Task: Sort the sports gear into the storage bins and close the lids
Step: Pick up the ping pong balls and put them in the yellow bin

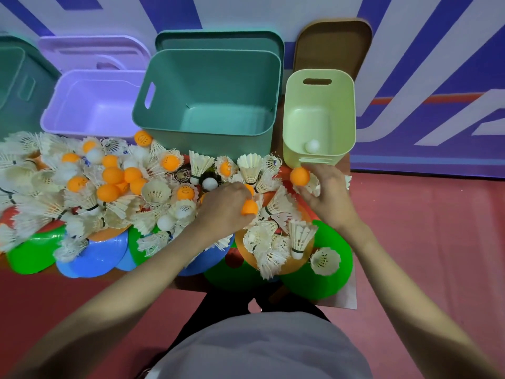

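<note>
Orange ball (299,176) pinched in right hand (326,194) just beside light-green bin (319,116), w/ one white ball (312,146) inside. Left hand (225,205) grips another orange ball (249,207) in the pile. Sorting step, early; next: lift over rim, drop.

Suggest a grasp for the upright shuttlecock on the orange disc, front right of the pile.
Probably pinch the shuttlecock by its feather skirt, coming from above: it stands cork down on the orange disc, open skirt up, neighbours lying close on its left. The right hand is nearest.
</note>
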Demonstrator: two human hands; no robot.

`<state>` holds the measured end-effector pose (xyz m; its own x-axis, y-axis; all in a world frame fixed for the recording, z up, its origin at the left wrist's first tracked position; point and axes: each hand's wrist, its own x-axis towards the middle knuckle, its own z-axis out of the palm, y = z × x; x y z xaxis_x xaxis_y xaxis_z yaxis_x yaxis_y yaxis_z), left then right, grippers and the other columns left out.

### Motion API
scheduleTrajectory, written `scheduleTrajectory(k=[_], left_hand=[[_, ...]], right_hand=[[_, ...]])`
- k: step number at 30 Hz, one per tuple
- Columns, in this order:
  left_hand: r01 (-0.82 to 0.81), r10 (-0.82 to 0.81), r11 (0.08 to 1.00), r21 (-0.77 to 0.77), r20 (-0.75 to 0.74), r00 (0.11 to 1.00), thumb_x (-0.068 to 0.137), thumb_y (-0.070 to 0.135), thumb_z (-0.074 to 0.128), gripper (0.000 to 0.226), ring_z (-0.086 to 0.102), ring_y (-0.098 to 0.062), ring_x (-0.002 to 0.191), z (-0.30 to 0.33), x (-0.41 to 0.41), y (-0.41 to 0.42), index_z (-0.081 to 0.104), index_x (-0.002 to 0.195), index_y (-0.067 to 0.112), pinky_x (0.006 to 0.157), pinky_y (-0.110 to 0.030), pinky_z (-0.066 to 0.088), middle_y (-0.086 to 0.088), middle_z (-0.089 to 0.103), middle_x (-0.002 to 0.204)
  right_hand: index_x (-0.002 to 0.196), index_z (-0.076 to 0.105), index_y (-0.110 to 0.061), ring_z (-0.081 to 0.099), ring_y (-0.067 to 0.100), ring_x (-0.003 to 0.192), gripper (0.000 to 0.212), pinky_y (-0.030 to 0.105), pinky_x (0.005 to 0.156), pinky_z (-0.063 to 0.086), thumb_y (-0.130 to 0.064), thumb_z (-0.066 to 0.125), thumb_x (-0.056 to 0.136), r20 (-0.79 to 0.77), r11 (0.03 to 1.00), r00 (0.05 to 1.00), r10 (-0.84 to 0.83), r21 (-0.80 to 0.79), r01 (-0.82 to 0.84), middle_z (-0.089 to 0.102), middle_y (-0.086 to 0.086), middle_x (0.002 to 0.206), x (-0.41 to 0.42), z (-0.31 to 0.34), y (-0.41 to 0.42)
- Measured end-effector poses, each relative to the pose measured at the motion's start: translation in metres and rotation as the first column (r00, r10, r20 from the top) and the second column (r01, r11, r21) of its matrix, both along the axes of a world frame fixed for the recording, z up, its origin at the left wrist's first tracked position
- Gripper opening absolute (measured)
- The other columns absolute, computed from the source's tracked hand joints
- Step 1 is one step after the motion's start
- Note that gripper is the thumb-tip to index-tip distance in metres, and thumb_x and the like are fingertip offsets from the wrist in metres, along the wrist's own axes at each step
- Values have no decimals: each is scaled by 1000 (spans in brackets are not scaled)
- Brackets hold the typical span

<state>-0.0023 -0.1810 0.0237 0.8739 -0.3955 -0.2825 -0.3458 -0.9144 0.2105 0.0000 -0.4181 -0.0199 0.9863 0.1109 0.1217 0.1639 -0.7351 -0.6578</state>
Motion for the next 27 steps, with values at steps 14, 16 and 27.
scheduleTrajectory(k=[14,16,27], left_hand=[[107,-52,957,-269,202,978,85,18,66,40,58,-25,110,13,113,-106,59,124,16,87,-39,49,-4,61,125],[117,-72,968,-224,201,977,85,18,65,41,58,-27,110,7,120,-113,58,126,16,86,-40,50,-5,60,125],[127,-47,909,-398,206,977,90,16,62,39,54,-22,119,2,98,-82,57,128,10,99,-37,45,-6,59,129]], right_hand=[[131,51,-3,52,40,112,47,46,94,41,-6,62,85,-27,960,978,-205,-201,195,58,21,123,72,10,-57],[133,51,-5,51,39,114,48,47,95,40,-8,62,86,-50,959,980,-195,-220,179,57,20,124,73,8,-57],[133,51,-4,50,37,116,46,48,96,41,-9,60,88,-58,976,985,-161,-157,150,56,19,124,47,10,-41]])
